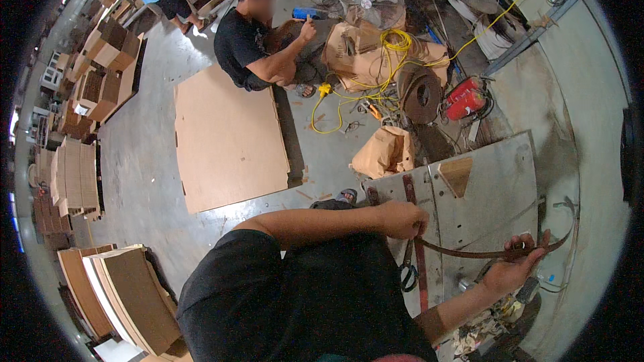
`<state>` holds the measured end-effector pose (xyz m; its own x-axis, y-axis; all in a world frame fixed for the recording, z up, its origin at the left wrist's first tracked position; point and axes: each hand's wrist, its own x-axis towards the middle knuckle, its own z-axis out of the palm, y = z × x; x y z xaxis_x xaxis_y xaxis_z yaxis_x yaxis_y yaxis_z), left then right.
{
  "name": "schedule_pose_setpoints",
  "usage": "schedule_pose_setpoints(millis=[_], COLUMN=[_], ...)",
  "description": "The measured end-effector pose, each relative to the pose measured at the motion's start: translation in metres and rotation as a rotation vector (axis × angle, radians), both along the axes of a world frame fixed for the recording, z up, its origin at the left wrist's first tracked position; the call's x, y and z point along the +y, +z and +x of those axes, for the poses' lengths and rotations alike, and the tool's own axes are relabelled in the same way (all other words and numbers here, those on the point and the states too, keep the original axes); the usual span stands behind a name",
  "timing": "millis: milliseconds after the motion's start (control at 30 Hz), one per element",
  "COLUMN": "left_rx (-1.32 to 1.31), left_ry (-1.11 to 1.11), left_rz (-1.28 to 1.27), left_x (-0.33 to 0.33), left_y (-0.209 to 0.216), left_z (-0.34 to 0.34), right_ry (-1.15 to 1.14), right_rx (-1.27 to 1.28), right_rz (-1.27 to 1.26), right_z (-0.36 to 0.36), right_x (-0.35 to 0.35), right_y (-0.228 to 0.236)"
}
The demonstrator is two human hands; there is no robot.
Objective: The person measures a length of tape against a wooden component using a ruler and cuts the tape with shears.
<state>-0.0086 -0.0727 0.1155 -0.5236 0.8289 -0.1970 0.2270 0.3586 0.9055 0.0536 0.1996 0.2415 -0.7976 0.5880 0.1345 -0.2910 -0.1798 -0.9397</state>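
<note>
1. Head view looks down on a grey panel that serves as the desk, with small holes in it and a wooden triangular block near its far edge.
2. Left hand is closed in a fist around one end of a thin dark strip, gripping it at the desk's left edge.
3. Right hand holds the strip farther along, fingers curled over it and thumb beneath, near the desk's near right corner.
4. Between the two hands the strip sags in a shallow curve above the desk; its far end rises past the right hand.
5. A second reddish-brown strip runs along the desk's left edge.
6. On the floor beyond lies a large brown board, with a seated person and a yellow cable behind it.
</note>
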Motion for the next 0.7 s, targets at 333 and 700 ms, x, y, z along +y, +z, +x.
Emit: schedule_pose_setpoints(millis=[333, 700], left_rx=[-0.215, -0.53], left_ry=[-0.011, -0.153], left_rz=[0.372, 0.192], left_x=[0.002, -0.002], left_y=[0.006, 0.009], left_z=[-0.003, 0.001], right_ry=[-0.102, -0.07], right_rx=[-0.018, 0.057], right_rz=[-0.046, -0.011], right_z=[0.003, -0.006], right_x=[-0.001, 0.004], right_y=[0.0, -0.003])
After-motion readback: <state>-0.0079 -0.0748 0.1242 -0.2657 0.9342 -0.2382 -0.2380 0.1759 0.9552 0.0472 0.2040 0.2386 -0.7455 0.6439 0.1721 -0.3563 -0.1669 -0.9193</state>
